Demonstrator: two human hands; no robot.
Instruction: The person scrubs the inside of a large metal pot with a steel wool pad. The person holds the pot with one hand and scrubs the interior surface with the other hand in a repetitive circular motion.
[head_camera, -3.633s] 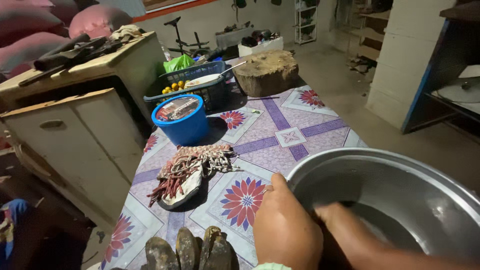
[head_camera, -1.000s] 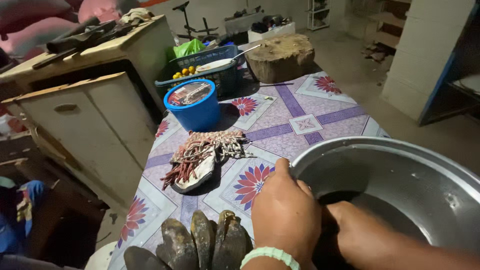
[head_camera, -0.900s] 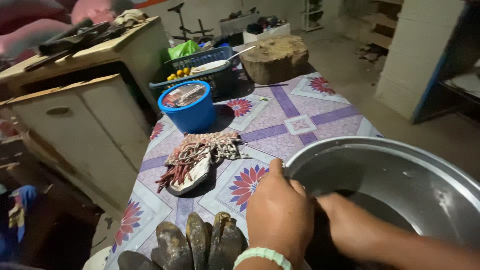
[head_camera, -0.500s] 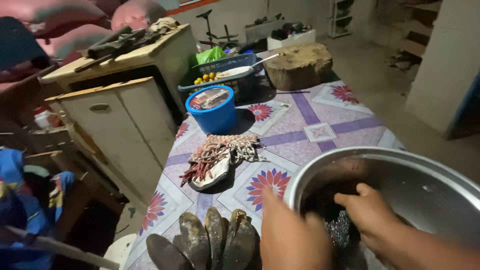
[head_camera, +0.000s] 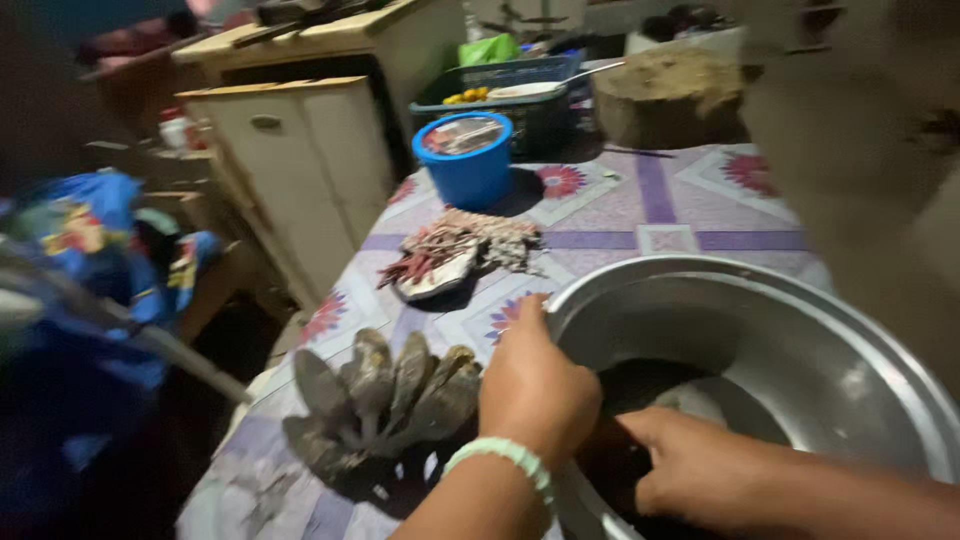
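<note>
- Head view, the only one: a big metal basin (head_camera: 800, 330) sits at the near right of the table (head_camera: 690, 215), which has a purple floral cover. The frame is fairly blurred.
- The left hand (head_camera: 537, 390) is clamped over the basin's near-left rim, thumb pointing up along the edge and fingers curled over it, so that's a firm grasp on the rim. A pale green wristband (head_camera: 500, 458) sits on that wrist.
- The right hand (head_camera: 690, 465) is down inside the basin, forearm coming in from the lower right, palm down with fingers spread toward the dark stuff at the bottom. Can't tell if it's closed on anything, too dark and smeared in there.
- So the basin's inside lies just right of the left hand, and the right hand is clearly the nearer one to whatever's in the bottom. Being round, the basin has no real long axis.
- Just left of the left hand, nearly touching, there's a fan of dark, muddy shell-like things (head_camera: 385, 395) lying on the cover.
- Further back: a heap of reddish stringy stuff on a pale cloth (head_camera: 455, 255), then a blue tub (head_camera: 468, 160), a dark basket (head_camera: 520, 95) and a wooden chopping block (head_camera: 668, 98).
- A cream cabinet (head_camera: 310, 160) stands on the left, and blue fabric (head_camera: 90, 250) blurs the left edge.
</note>
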